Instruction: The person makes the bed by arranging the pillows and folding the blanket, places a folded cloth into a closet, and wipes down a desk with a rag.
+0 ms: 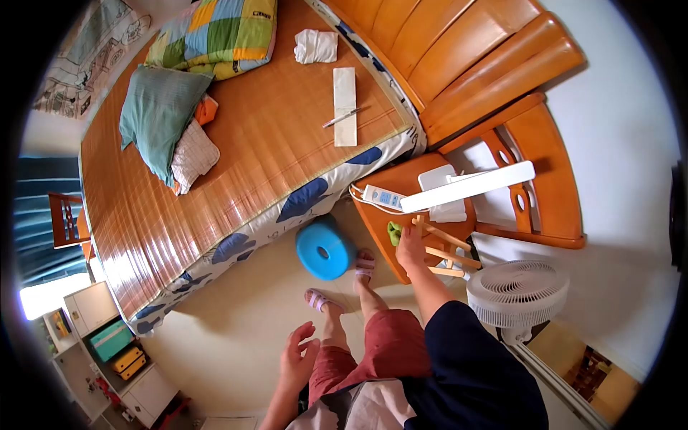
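My right hand [411, 249] is over the seat of an orange-brown wooden chair [380, 247], its fingers closed around one end of a frame of pale wooden rods [453, 259]. Part of that grip is hidden from above. Just left of these fingers lies a small green item [394, 233], too small to name. A white desk lamp [469, 188] stands on the same chair, beside a white power strip [383, 197] with a cable. My left hand [297, 356] hangs above the floor near my leg, fingers apart and slightly bent, holding nothing.
A blue round stool [325, 248] stands between my feet and the bed [265, 143]. On the bed mat are a paper strip [345, 93] with a pen [341, 117], a white cloth [315, 46] and pillows [154, 115]. A white fan [517, 290] stands right; shelves [93, 308] left.
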Available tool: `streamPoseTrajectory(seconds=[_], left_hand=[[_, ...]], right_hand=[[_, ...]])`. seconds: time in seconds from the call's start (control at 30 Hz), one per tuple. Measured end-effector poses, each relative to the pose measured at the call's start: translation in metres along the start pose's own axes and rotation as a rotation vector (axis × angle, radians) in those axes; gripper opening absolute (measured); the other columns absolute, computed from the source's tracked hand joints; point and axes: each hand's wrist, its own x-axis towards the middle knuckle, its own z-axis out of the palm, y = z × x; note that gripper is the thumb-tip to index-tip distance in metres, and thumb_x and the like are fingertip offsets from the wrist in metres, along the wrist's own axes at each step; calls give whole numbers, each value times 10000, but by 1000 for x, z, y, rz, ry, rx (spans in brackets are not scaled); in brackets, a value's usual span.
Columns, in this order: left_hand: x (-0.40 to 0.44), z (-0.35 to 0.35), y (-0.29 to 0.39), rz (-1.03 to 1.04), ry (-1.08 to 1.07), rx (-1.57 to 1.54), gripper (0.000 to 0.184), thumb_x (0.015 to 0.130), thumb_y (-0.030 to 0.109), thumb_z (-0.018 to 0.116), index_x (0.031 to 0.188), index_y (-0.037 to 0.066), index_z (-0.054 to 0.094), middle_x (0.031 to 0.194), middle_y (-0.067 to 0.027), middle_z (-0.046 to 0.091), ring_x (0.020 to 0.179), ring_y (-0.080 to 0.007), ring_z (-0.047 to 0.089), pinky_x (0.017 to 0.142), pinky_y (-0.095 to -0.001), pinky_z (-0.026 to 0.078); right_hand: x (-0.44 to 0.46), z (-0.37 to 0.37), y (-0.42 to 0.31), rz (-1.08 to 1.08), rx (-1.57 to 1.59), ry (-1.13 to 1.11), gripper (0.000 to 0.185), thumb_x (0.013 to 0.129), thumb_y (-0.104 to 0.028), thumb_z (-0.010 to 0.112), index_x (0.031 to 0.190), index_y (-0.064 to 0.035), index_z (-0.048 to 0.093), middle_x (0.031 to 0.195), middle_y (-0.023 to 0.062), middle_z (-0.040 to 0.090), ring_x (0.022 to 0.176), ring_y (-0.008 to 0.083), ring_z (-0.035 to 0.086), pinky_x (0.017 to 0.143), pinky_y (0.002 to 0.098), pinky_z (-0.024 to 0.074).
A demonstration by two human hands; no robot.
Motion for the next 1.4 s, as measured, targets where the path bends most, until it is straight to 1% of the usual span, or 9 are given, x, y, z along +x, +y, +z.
streamPoseTrajectory(seconds=[0.07, 0.1, 0.17, 0.37, 0.57, 0.7, 0.97, 1.33, 1.4], left_hand=[[-26, -1, 4, -1, -30, 54, 388, 839, 49, 566, 1221, 28, 504, 1159, -136, 542, 1083, -231, 550, 874, -330, 476], [35, 29, -4, 35, -47, 16, 388, 839, 49, 566, 1221, 28, 504, 1159, -136, 542, 1083, -231, 550, 874, -330, 476], [26, 29, 0, 32, -55, 88, 390, 835, 42, 563, 1219, 19, 500, 1155, -140, 543, 1082, -224, 549, 866, -321, 480], [25, 32, -8, 45, -33, 90, 379, 850, 99, 584, 1212, 18, 503, 1150, -140, 544, 1022, -237, 580, 827, -311, 492], [30, 30, -24, -57, -147, 36, 378, 877, 119, 561, 1237, 28, 491, 1165, -126, 547, 1069, -199, 555, 874, -318, 469], [35, 26, -53, -97, -179, -46, 375, 888, 132, 562, 1238, 23, 486, 1145, -111, 560, 1060, -173, 550, 867, -296, 458], [35, 9, -174, -153, -38, -225, 299, 879, 78, 568, 1164, -3, 528, 1028, -99, 627, 948, -156, 599, 809, -266, 472], [24, -12, -288, -457, 142, -560, 273, 915, 74, 523, 1154, -57, 508, 1054, -95, 593, 990, -139, 543, 897, -255, 411], [15, -6, -309, -488, 151, -615, 272, 915, 77, 524, 1153, -55, 509, 1045, -91, 594, 987, -141, 543, 901, -255, 408]], right_hand=[[-26, 0, 1, -297, -98, 324, 286, 838, -161, 504, 1118, -105, 524, 1123, 70, 517, 1006, 270, 519, 845, 423, 447], [39, -1, 13, -291, -132, 368, 286, 838, -161, 504, 1118, -105, 524, 1123, 70, 517, 1006, 270, 519, 845, 423, 447], [22, 16, 10, -349, -219, 327, 257, 842, -146, 470, 1085, -98, 539, 1061, 60, 529, 945, 259, 531, 807, 408, 451], [8, 20, 4, -328, -100, 210, 366, 796, -111, 526, 1161, -76, 513, 1174, 94, 448, 1076, 280, 452, 883, 433, 405], [0, 0, -23, -640, 105, 356, 282, 751, -82, 583, 1031, -52, 572, 1126, 108, 500, 1052, 307, 483, 864, 420, 414], [-7, 23, -59, -604, 206, 152, 199, 762, -69, 573, 958, -66, 605, 991, 96, 571, 924, 290, 561, 785, 384, 467], [9, 158, -123, -368, 119, -317, 223, 821, -141, 527, 1019, -81, 614, 1047, 116, 616, 943, 313, 596, 793, 407, 481], [39, 324, -191, -214, 125, -401, 419, 836, -213, 536, 1216, -38, 504, 1094, 199, 608, 1063, 334, 557, 891, 408, 456], [44, 348, -191, -212, 56, -272, 538, 825, -228, 577, 1293, -21, 410, 963, 190, 653, 912, 300, 634, 772, 388, 514]])
